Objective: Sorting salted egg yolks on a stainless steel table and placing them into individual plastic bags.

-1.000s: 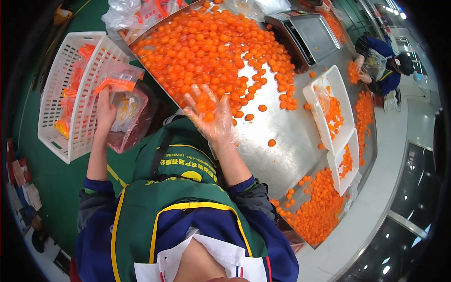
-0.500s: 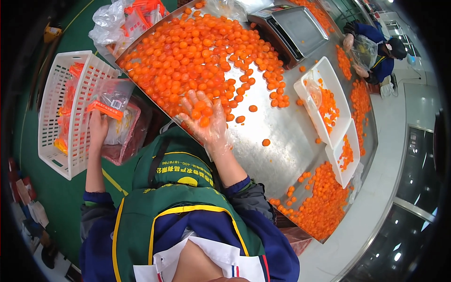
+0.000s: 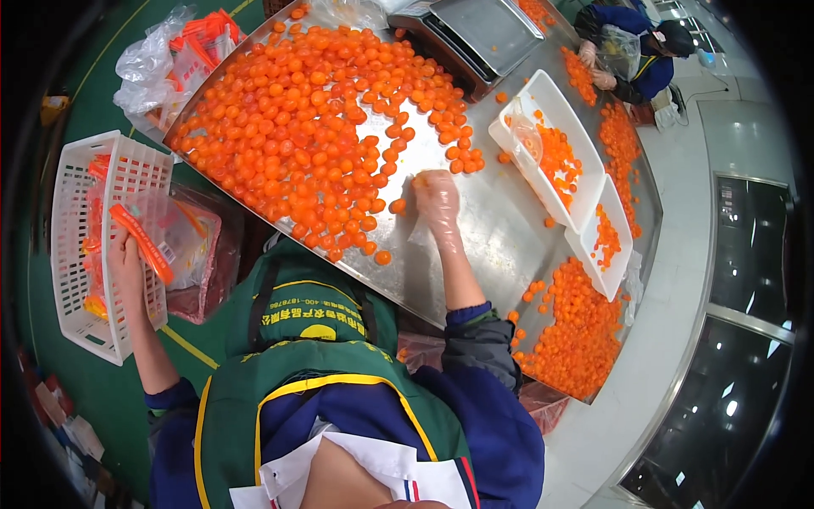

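My left hand (image 3: 127, 265) grips a clear plastic bag with an orange band (image 3: 142, 244), beside a white slotted basket (image 3: 106, 339). My right hand (image 3: 438, 202), in a thin clear glove, is curled closed low over the metal table (image 3: 407, 276). Its fingertips are turned away, so what it holds, if anything, is hidden. Left of it spreads a wide heap of small round orange balls that look like egg yolks (image 3: 280, 127). One loose yolk (image 3: 397, 206) lies just beside the glove.
A scale with a flat metal pan (image 3: 487, 34) stands at the far side. Two white trays (image 3: 543, 182) hold more yolks on the right. Another pile (image 3: 577, 339) lies near the right corner. A co-worker (image 3: 632, 55) handles yolks beyond. Crumpled plastic bags (image 3: 157, 68) sit far left.
My right hand, earlier palm up with several yolks, has turned over, closed and moved right onto bare metal. More yolks lie near the table's edge. The banded bag has tilted in my left hand.
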`<state>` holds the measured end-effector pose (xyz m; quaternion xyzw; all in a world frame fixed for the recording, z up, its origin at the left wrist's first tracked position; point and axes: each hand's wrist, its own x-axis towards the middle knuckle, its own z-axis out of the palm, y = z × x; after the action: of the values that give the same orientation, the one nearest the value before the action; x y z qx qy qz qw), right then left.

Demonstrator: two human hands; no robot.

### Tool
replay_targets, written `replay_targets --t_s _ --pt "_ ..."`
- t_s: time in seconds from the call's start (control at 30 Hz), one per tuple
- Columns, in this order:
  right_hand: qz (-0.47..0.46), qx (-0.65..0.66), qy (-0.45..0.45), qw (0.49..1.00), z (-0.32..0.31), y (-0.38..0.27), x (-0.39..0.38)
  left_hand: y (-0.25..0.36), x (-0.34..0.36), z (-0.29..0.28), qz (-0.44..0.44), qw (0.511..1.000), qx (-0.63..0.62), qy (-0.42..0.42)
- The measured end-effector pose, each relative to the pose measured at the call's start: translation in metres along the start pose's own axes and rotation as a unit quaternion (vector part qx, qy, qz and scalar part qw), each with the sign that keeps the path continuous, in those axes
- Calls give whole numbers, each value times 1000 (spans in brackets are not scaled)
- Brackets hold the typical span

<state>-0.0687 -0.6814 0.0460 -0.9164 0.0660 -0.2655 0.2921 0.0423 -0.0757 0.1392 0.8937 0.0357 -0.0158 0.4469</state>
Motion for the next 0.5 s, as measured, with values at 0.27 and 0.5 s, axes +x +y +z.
replay_targets --t_s 0.27,0.5 --pt "453 381 -170 788 -15 -18 28 91 -31 6 207 962 145 104" --pt "394 825 -150 378 17 -106 -8 126 -77 122 175 966 143 -129"
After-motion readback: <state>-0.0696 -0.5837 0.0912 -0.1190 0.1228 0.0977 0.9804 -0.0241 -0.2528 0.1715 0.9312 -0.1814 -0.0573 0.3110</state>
